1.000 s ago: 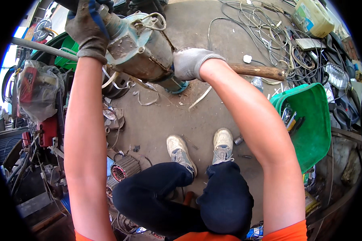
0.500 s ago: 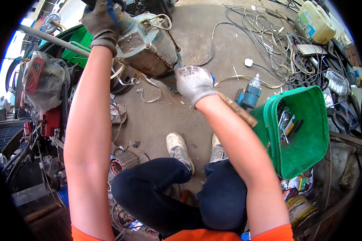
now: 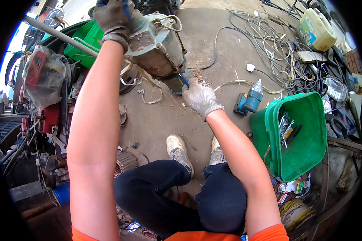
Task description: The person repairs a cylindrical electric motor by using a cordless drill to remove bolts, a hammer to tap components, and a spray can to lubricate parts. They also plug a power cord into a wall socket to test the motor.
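Note:
A grey-green, dirty metal machine housing [image 3: 155, 48], like a pump or motor, stands tilted at the upper middle, with a looped cable on its top. My left hand [image 3: 114, 20], in a grey glove with blue on the finger side, is closed at the housing's upper left end. The top picture edge cuts off part of its fingers. At the housing's lower right my right hand [image 3: 203, 96], gloved in pale grey, has its fingers curled in. Something blue shows at those fingertips, but what the hand holds is hidden.
A blue cordless drill [image 3: 251, 99] lies beside a green bucket [image 3: 273, 140] with hand tools inside. Tangled cables [image 3: 269, 48] and a yellowish jerrycan [image 3: 315, 30] are at upper right. Left are a grey pole [image 3: 60, 36] and a plastic-wrapped machine [image 3: 46, 78]. My shoes [image 3: 180, 154] are below.
My left hand and the housing sit slightly farther right. My right hand has shifted right and toward me. The wooden handle seen behind my right forearm is out of sight now.

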Available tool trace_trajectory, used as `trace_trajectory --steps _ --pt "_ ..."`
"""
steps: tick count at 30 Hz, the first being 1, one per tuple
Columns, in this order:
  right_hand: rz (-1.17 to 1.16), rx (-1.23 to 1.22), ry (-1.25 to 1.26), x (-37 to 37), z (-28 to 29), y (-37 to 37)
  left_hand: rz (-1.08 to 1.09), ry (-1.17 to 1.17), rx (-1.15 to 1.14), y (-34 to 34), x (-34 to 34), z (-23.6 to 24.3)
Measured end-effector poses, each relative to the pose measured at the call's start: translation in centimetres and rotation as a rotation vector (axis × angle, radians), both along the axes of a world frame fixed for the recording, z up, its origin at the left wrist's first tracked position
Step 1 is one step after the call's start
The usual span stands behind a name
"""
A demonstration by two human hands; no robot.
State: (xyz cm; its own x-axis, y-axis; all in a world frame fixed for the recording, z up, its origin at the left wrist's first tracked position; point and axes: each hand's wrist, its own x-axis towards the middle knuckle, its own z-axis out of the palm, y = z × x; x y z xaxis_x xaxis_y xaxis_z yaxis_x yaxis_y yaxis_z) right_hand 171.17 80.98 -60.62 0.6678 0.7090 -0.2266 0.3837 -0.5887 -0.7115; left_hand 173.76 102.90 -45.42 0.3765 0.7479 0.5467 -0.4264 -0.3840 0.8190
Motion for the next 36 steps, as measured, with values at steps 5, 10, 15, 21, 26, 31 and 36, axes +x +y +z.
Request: trace_trajectory --steps 5,10,15,21,26,31,36 --pt "-0.007 0.033 -0.023 -0.4 -0.1 0.8 -0.055 -0.035 0.019 0.9 -0.3 0.1" --pt "-0.014 0.039 -0.121 -0.6 -0.3 1.3 -0.051 -0.022 -0.001 0.7 -0.2 0.0" --pt "-0.01 -0.082 -0.171 -1.7 0.5 2.7 -0.002 -0.02 0.003 0.4 -0.2 0.2" --pt "-0.13 -0.088 0.047 -2.7 1.1 5.1 -0.03 -0.003 0.011 0.2 -0.3 0.4" --pt "-0.432 0.378 0.679 -3.4 0.4 4.6 0.031 0.015 0.021 0.7 -0.2 0.3" --pt "-0.579 0.596 0.968 -4.4 0.5 4.9 0.069 0.078 0.059 0.9 -0.5 0.4" --pt "-0.635 0.605 1.055 -4.0 -0.1 5.0 0.099 0.09 0.072 -0.2 -0.4 0.5"
